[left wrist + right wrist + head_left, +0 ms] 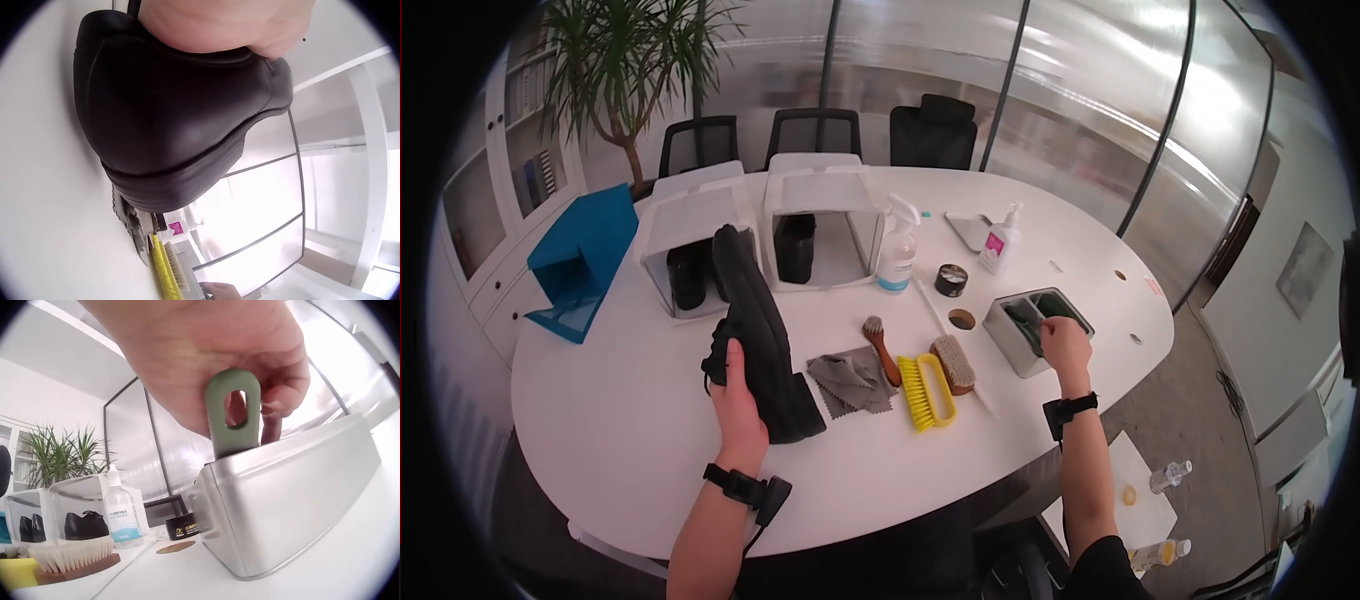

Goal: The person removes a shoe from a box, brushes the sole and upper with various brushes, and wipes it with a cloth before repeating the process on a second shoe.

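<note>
Fingers of my left hand (741, 418) curl round a black shoe (760, 335), held toe up with its sole facing right, above the table's left part. The left wrist view shows the shoe's heel (169, 119) close up, below my hand (228, 22). My right hand (1067, 352) is at a two-part metal box (1022, 350) with dark green things in it. In the right wrist view, a green handle (219, 419) with a slot stands up from the box (294, 500), in front of my bent fingers (284, 394); whether they grip anything is hidden.
Grey cloth (850, 382), wooden-handled brush (883, 355), yellow brush (925, 392) and bristle brush (953, 364) lie mid-table. Behind them stand a spray bottle (896, 250), black jar (951, 280) and pump bottle (1000, 242). Two shoe boxes (825, 190) hold black shoes; a blue holder (585, 260) is at left.
</note>
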Available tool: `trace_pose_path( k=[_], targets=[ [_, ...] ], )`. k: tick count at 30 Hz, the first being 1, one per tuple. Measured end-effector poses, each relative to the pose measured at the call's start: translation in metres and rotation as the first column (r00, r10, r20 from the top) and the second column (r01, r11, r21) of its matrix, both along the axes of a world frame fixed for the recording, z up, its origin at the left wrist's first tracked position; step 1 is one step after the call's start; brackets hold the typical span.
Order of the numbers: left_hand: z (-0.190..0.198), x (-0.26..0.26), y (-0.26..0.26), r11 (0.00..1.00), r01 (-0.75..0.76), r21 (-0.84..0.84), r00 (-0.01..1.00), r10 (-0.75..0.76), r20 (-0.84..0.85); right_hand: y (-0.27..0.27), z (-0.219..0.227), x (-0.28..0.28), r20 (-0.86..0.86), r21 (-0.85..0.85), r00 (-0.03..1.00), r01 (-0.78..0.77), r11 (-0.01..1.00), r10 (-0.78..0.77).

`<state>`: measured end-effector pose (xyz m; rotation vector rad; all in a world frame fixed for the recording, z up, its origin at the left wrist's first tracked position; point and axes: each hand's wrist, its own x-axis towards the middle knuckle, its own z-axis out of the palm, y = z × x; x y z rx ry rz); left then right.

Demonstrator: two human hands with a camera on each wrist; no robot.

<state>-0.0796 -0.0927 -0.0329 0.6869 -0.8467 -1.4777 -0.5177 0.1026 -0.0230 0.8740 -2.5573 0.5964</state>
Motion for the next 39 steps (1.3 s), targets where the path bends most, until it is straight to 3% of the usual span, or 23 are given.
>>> trace_pose_path(
  k=[2, 4, 5, 6, 7, 8, 10, 12, 14, 16, 18, 20, 22, 25, 26, 28, 35, 39],
  targets=[
    [0.000, 0.000, -0.002, 1.000, -0.001, 0.014, 0.999, 0.002, -0.046, 0.000, -0.009, 0.000, -0.070, -0.002, 0.997, -0.025, 1.000, 0.025],
    [-0.007, -0.001, -0.008, 1.000, 0.001, -0.011, 0.995, -0.002, -0.097, 0.003, 0.010, 0.029, -0.271, -0.162, 0.952, -0.188, 0.969, 0.140],
    [-0.012, -0.003, -0.011, 1.000, 0.021, 0.013, 0.993, -0.020, -0.117, 0.001, 0.025, 0.048, 0.014, -0.286, 0.927, -0.354, 0.890, 0.374],
    [-0.014, -0.001, -0.013, 0.999, 0.035, 0.036, 0.991, -0.030, -0.128, -0.001, 0.041, 0.073, 0.274, -0.448, 0.756, -0.446, 0.775, 0.594],
    [-0.010, 0.000, -0.010, 0.999, 0.019, 0.051, 0.993, -0.013, -0.118, 0.001, 0.055, 0.106, 0.354, -0.588, 0.550, -0.498, 0.637, 0.756],
    [-0.005, -0.002, -0.007, 0.998, 0.004, 0.061, 0.994, 0.003, -0.107, 0.003, 0.069, 0.140, 0.379, -0.727, 0.306, -0.485, 0.485, 0.873],
    [-0.006, -0.001, -0.010, 0.998, -0.029, 0.051, 0.996, 0.033, -0.081, 0.011, 0.084, 0.202, 0.174, -0.845, -0.154, -0.531, 0.067, 0.973],
    [-0.001, 0.000, -0.008, 1.000, -0.020, 0.023, 0.995, 0.022, -0.099, 0.030, 0.102, 0.255, 0.110, -0.882, -0.508, -0.446, -0.152, 0.854],
    [-0.005, 0.005, -0.013, 1.000, 0.024, 0.018, 0.993, -0.021, -0.113, 0.032, 0.134, 0.262, 0.401, -0.753, -0.743, -0.601, -0.269, 0.537],
    [-0.003, 0.007, -0.012, 0.990, 0.139, 0.016, 0.972, -0.133, -0.195, 0.020, 0.134, 0.291, 0.042, -0.835, -0.902, -0.268, -0.480, 0.430],
    [-0.001, 0.006, -0.008, 0.993, 0.078, 0.090, 0.980, -0.060, -0.191, 0.028, 0.118, 0.288, 0.028, -0.837, -0.920, -0.235, -0.495, 0.390],
    [0.001, 0.010, -0.006, 0.992, 0.123, 0.008, 0.942, -0.114, -0.315, 0.031, 0.110, 0.293, 0.011, -0.833, -0.939, -0.199, -0.517, 0.343],
    [0.000, 0.010, -0.010, 0.995, 0.094, 0.020, 0.944, -0.083, -0.318, 0.026, 0.108, 0.300, -0.050, -0.884, -0.957, -0.092, -0.459, 0.286],
    [-0.004, 0.012, -0.013, 0.995, 0.105, 0.001, 0.944, -0.099, -0.316, 0.013, 0.101, 0.300, -0.048, -0.869, -0.987, -0.033, -0.494, 0.151],
    [-0.005, 0.012, -0.013, 0.995, 0.099, 0.002, 0.945, -0.093, -0.315, 0.009, 0.102, 0.300, -0.049, -0.869, -0.988, -0.029, -0.493, 0.145],
    [-0.006, 0.012, -0.014, 0.997, 0.083, -0.012, 0.952, -0.083, -0.295, -0.003, 0.115, 0.307, -0.017, -0.794, -0.993, -0.057, -0.605, 0.116],
    [-0.004, 0.013, -0.012, 0.991, 0.126, -0.039, 0.952, -0.132, -0.277, -0.006, 0.113, 0.312, -0.051, -0.822, -0.987, -0.045, -0.568, 0.152],
    [-0.004, 0.013, -0.014, 0.993, 0.113, -0.013, 0.952, -0.113, -0.284, -0.013, 0.110, 0.305, -0.054, -0.782, -0.993, -0.023, -0.623, 0.104]
  ],
)
